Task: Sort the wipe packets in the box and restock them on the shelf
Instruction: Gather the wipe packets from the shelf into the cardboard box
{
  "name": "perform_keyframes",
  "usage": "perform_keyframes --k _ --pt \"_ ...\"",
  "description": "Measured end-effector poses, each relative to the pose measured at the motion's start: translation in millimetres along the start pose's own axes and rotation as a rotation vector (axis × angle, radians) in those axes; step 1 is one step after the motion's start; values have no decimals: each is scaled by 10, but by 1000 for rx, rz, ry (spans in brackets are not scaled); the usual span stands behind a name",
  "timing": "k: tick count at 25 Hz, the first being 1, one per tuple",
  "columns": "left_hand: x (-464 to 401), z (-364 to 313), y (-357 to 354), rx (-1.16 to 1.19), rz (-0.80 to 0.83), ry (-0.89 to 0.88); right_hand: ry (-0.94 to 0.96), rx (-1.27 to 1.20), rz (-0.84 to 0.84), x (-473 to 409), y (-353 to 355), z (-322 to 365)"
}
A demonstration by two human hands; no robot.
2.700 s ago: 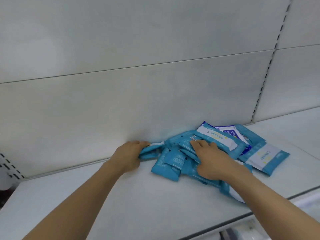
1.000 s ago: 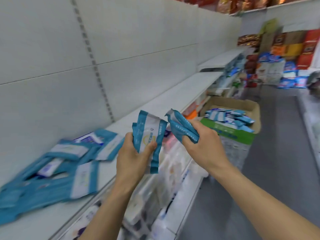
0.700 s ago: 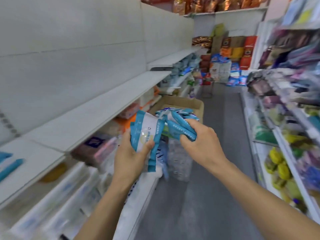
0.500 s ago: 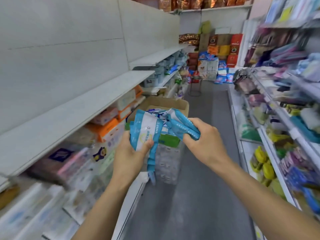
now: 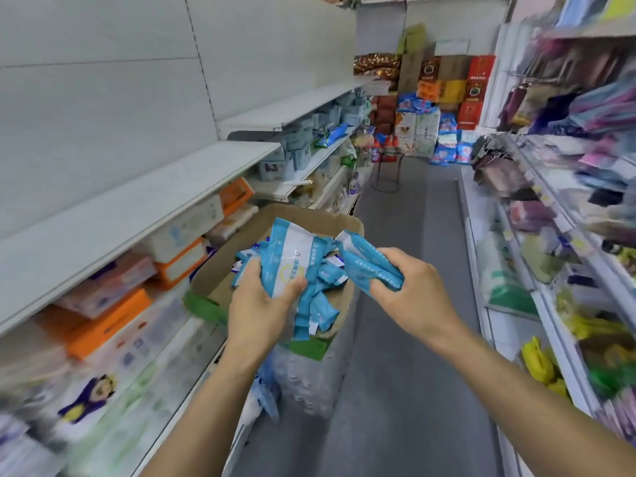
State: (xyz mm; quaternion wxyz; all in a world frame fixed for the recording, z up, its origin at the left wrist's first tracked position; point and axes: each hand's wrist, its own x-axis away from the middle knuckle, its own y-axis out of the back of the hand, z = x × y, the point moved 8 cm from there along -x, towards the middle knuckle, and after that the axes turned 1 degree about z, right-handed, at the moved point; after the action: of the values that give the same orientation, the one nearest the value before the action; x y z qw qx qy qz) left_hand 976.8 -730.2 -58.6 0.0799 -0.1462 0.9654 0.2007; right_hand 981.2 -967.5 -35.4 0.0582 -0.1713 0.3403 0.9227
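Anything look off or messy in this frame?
Mostly the packets: those in the cardboard box lie jumbled, not stacked. The left hand grips wipe packets fanned unevenly, some hanging below it; the right hand squeezes a crumpled packet. No spill visible.

The left hand (image 5: 256,309) grips a blue-and-white plastic wipe packet (image 5: 288,259), thumb pressed on its front, above an open brown cardboard box (image 5: 311,218) with green printed sides. The right hand (image 5: 411,292) clutches a crumpled blue wipe packet (image 5: 368,261) just beside the first. More blue packets (image 5: 316,304) lie loose in the box. A bare white metal shelf (image 5: 137,208) runs along the left, orange cartons (image 5: 110,321) beneath it. Grey aisle floor (image 5: 406,339) stretches ahead.
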Motion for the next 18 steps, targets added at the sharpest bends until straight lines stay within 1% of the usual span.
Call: perform_keyframes --k 5,9,14,16,18 --pt "-974 -2 -608 -38 -2 65 21 -1 58 -1187 -74 -463" --pt "-1608 179 -931 -96 -51 131 34 -45 162 -1989 -415 -892" --pt "-2240 695 -1378 -126 -198 274 109 -47 412 -2953 -1092 -1564" --pt "-2416 957 -1635 -103 -265 340 169 -61 536 -3340 -1392 -1796" --pt "-2528 1233 -1937 -91 -319 442 202 -35 679 -3672 -1703 -2041"
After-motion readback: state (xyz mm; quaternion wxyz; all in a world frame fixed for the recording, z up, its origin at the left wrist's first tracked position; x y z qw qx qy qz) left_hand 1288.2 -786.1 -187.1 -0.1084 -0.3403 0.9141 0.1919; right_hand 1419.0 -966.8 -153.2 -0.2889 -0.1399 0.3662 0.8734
